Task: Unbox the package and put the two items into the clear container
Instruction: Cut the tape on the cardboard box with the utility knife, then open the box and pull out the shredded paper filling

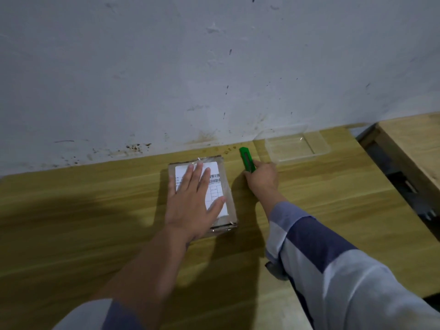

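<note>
The fingers [250, 173] of the right hand [263, 178] are curled round the lower end of a green box cutter [246, 160], whose long axis runs up and slightly left in the frame. The package [229, 198] lies just left of that hand at mid-frame, pinned flat to the tabletop [95, 210] by the straight, spread fingers [200, 179] of the left hand [190, 206], its long axis nearly parallel to the cutter. The clear container [296, 145] stands to the upper right, near the right hand, and the cutter would be judged to need carrying leftward onto the package's taped top.
</note>
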Demonstrator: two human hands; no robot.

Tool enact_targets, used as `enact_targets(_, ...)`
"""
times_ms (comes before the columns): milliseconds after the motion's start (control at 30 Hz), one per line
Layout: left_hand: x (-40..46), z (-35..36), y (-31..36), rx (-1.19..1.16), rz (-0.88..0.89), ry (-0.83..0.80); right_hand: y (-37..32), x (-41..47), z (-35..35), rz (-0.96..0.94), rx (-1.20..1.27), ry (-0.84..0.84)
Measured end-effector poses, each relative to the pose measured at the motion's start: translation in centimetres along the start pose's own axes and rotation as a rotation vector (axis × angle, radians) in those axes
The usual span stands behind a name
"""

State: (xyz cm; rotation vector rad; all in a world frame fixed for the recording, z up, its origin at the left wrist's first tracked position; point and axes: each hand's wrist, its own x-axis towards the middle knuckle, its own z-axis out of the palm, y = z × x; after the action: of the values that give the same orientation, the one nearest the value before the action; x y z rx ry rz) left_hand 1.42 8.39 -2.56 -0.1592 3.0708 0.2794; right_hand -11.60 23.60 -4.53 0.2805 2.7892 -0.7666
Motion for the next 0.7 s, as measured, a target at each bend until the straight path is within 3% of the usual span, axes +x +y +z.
enact_targets(133, 0.1, -0.1, 0.0, 0.001, 0.0, -0.009, -2.4, -0.9, -0.4, -0.134, 0.201, 0.085)
enact_targets(267, 0.0, -0.7, 0.4, 0.003, -0.02, -0.053, -5.3, -2.6, -0.4, -0.341, 0.5, -0.307)
enact_targets(400, -1.1, -1.8, 1.0, -0.032, -0.109, -0.083, -5.1, -2.9, -0.4, -0.383, 0.467, -0.326)
enact_targets(467, -2.9, -1.9, 1.3, -0.007, -0.249, -0.039, -4.8, -3.1, -0.8, -0.367, 0.485, -0.317)
enact_targets(533, -5.1, -1.3, 1.9, -0.07, -0.503, 0.04, -4.2, -3.4, -1.2, -0.347, 0.521, -0.315)
enact_targets(600, -7.0, -0.6, 3.3, -0.312, -0.732, 0.121, -3.2, -4.0, -1.6, -0.322, 0.523, -0.33)
enact_targets(700, -8.5, -0.5, 5.7, -0.593, -0.836, 0.246, -0.7, -5.5, -2.3, -0.295, 0.505, -0.378)
